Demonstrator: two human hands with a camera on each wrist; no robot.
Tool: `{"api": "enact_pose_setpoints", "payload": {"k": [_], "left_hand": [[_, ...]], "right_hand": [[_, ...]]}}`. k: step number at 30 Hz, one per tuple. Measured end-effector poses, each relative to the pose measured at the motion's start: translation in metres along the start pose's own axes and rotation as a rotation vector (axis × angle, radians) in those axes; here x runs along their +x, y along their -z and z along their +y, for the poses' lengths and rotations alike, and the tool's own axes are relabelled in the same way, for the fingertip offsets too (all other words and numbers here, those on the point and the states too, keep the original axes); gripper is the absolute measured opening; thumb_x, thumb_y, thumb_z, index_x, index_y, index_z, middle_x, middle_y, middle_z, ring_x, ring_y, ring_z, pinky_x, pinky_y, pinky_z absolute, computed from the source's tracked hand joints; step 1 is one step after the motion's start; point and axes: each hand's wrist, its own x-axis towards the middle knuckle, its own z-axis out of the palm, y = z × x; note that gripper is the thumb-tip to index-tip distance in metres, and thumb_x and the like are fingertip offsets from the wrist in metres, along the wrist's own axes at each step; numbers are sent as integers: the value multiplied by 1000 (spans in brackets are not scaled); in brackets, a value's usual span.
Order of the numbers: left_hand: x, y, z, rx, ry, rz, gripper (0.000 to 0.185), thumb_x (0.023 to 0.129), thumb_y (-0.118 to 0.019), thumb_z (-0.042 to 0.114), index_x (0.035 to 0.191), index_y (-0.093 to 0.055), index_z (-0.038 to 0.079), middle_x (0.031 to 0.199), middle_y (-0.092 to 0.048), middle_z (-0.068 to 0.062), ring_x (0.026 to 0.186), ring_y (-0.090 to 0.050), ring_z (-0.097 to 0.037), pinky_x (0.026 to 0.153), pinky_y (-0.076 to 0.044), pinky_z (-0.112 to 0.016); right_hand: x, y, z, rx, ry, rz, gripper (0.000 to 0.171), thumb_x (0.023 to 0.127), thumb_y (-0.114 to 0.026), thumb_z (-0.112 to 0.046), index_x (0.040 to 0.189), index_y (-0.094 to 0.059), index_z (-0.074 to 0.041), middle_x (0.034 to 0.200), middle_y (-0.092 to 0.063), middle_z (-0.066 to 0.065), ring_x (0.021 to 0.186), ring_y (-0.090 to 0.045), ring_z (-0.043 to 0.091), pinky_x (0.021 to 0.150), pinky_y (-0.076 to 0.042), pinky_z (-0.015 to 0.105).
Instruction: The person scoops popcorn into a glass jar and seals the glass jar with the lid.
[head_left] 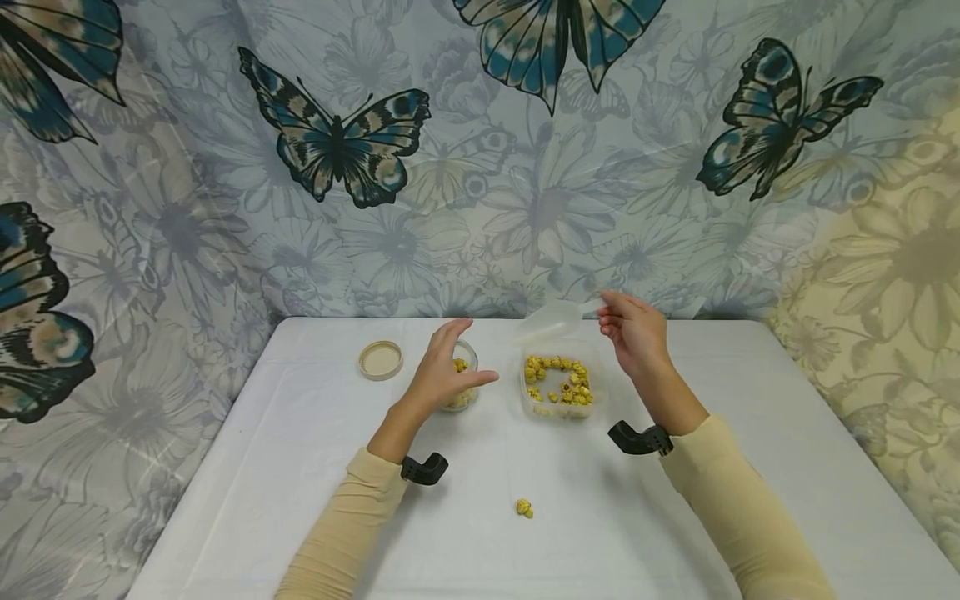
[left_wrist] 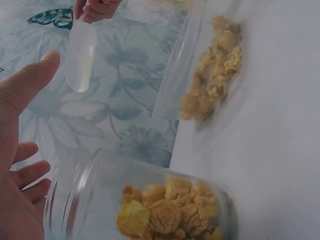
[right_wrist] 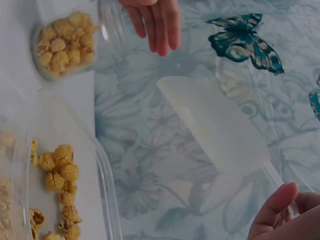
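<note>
A translucent white scoop [right_wrist: 215,125] is held by its handle in my right hand [head_left: 636,333], up over the back of the clear plastic container [head_left: 558,412]. Yellow popcorn [head_left: 576,387] lies in that container, thickest along its sides, with a bare patch in the middle. My left hand [head_left: 442,371], thumb and fingers spread apart, is beside the mouth of a glass jar [left_wrist: 105,195] and grips nothing. Popcorn [left_wrist: 175,210] fills the lower part of the jar. In the head view the left hand hides part of the jar.
A round beige-rimmed lid [head_left: 380,360] lies on the white table [head_left: 300,467], left of the jar. One loose piece of popcorn [head_left: 524,507] sits nearer the front. Behind the table's back edge hangs a butterfly-patterned backdrop [head_left: 525,225].
</note>
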Motion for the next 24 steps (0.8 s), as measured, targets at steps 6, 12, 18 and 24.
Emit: {"api": "enact_pose_setpoints", "payload": {"k": [6,12,18,24], "left_hand": [[-2,-6,9,-9,-33,-8,91,75,-84,35,148,-38,10,153,-36,-12,144,-31,-33,112,-34,-58],[-4,-12,19,-11,-47,-37,91,76,-84,36,149,-37,11,154,-34,-11,144,-30,-31,113,-34,-56],[-6,-19,26,7,-71,-64,88,78,-82,35,149,-37,10,153,-34,-11,143,-31,-31,113,-35,-53],[-8,-28,29,1,-78,-97,86,80,-80,37,149,-37,11,154,-34,-9,144,-32,-30,113,-37,-52]], "right_hand": [[0,8,-2,-8,22,9,14,95,-62,-10,86,-73,-10,62,-65,1,51,-57,8,48,-49,16],[0,13,-3,-32,25,46,13,95,-63,-11,87,-72,-10,62,-64,0,51,-57,8,47,-49,15],[1,19,-4,-32,34,91,11,93,-64,-9,85,-72,-10,59,-64,0,48,-57,7,45,-49,15],[1,25,-1,-81,30,137,9,92,-67,-10,84,-71,-11,59,-64,-1,48,-56,7,45,-48,15]]}}
